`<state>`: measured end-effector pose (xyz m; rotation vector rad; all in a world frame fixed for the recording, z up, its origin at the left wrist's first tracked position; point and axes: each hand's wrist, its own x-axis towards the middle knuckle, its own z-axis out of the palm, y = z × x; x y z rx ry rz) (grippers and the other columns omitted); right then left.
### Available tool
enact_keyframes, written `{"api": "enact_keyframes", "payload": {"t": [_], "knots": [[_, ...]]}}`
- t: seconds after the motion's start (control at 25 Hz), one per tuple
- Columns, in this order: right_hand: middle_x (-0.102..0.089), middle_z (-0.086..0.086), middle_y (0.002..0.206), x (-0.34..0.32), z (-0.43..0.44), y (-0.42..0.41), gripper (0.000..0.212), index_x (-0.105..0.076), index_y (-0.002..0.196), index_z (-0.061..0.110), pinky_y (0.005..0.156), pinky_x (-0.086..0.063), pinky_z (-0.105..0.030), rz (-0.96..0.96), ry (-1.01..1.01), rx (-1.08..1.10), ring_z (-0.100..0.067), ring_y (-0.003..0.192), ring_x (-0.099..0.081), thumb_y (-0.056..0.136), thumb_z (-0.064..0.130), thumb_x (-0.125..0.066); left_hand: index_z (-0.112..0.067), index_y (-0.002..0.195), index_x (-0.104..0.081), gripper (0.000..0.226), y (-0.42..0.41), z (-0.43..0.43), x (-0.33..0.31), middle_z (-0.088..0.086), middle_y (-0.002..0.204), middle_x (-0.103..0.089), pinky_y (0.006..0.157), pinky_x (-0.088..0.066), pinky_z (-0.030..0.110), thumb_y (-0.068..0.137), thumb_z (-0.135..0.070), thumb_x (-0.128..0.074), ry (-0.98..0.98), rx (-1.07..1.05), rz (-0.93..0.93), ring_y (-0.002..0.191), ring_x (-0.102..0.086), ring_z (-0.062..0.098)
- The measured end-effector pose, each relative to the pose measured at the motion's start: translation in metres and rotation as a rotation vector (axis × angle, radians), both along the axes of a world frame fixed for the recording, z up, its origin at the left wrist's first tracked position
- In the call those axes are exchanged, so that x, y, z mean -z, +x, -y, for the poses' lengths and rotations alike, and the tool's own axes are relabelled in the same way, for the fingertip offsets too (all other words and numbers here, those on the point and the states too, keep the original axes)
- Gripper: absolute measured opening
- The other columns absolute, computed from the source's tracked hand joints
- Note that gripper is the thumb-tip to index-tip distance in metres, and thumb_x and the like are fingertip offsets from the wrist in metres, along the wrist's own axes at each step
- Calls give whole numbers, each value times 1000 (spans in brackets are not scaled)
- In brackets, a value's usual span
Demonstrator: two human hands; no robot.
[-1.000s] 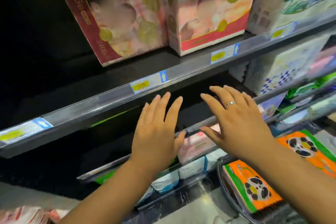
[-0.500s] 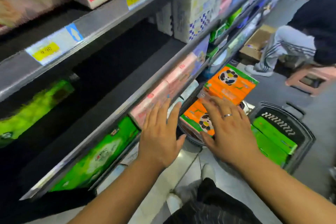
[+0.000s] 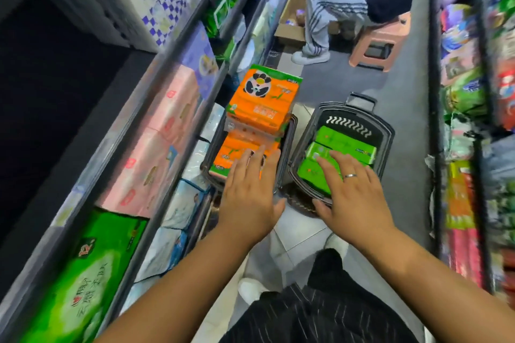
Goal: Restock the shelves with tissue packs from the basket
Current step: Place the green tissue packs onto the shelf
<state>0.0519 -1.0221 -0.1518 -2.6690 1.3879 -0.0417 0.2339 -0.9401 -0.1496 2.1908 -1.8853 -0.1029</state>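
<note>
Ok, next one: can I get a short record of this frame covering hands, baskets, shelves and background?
left hand: open, fingers straight, over the orange packs
right hand: open, ring on one finger, over the green packs
contact: cannot tell for either hand
left basket: orange packs stacked above its rim, panda picture on the top one
right basket: green packs, on the floor beside the left basket
shelves: pink packs to the left
background: person on a pink stool, by a box
</note>
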Motion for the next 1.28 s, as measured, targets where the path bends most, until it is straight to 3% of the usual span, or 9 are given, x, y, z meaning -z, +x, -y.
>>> {"api": "enact_keyframes", "payload": {"t": [0.28, 0.4, 0.52, 0.64, 0.72, 0.8, 1.0, 1.16, 1.28], "knots": [[-55, -17, 135, 54, 91, -95, 80, -55, 133, 12, 94, -45, -57, -75, 139, 91, -40, 120, -54, 63, 39, -82, -12, 144, -38, 89, -83, 116, 35, 16, 144, -45, 109, -33, 52, 69, -40, -79, 220, 107, 11, 133, -40, 41], [-42, -14, 147, 77, 128, -116, 78, -43, 143, 16, 99, -41, -48, -85, 227, 93, -36, 130, -44, 76, 40, -73, -11, 143, -38, 91, -109, 156, 68, 18, 141, -47, 107, -36, 53, 69, -43, -78, 274, 142, 40, 130, -43, 42], [-26, -6, 156, 120, 158, -133, 75, -24, 152, 21, 105, -33, -43, -128, 380, 110, -29, 138, -30, 88, 42, -59, -9, 144, -38, 88, -127, 190, 116, 20, 142, -45, 110, -33, 51, 73, -45, -75, 358, 164, 55, 132, -40, 41], [-36, -8, 151, 171, 176, -142, 73, -33, 149, 14, 103, -38, -45, -94, 407, 139, -32, 134, -37, 86, 38, -62, -13, 152, -21, 83, -133, 210, 162, 17, 154, -27, 117, -15, 44, 86, -45, -61, 539, 181, 80, 143, -22, 37], [-31, -5, 155, 205, 186, -142, 72, -28, 151, 16, 106, -32, -42, -134, 467, 178, -27, 139, -32, 89, 41, -57, -16, 154, -8, 81, -131, 220, 194, 15, 158, -15, 118, -8, 41, 92, -48, -50, 617, 239, 130, 146, -12, 33], [-26, -3, 157, 239, 195, -138, 75, -22, 152, 17, 110, -28, -41, -169, 537, 209, -27, 142, -26, 90, 43, -56, -17, 154, -6, 81, -128, 229, 226, 14, 159, -13, 118, -9, 41, 93, -49, -48, 669, 286, 160, 146, -10, 32], [-35, -12, 152, 346, 210, -127, 80, -33, 148, 9, 106, -35, -48, -170, 572, 286, -35, 135, -36, 82, 38, -69, -16, 153, -11, 83, -109, 262, 346, 15, 157, -19, 119, -14, 43, 89, -49, -54, 775, 380, 153, 144, -16, 33], [-18, -8, 159, 422, 217, -120, 87, -18, 152, 13, 114, -23, -48, -244, 651, 350, -30, 145, -19, 86, 45, -63, -16, 153, -11, 84, -94, 277, 429, 15, 157, -18, 119, -14, 43, 89, -45, -57, 854, 453, 150, 145, -15, 34], [-15, -6, 160, 470, 213, -114, 97, -14, 153, 15, 116, -17, -50, -261, 661, 372, -28, 147, -14, 82, 50, -68, -15, 153, -13, 86, -84, 280, 478, 15, 157, -17, 119, -13, 44, 87, -43, -60, 841, 481, 157, 145, -14, 35]]}}
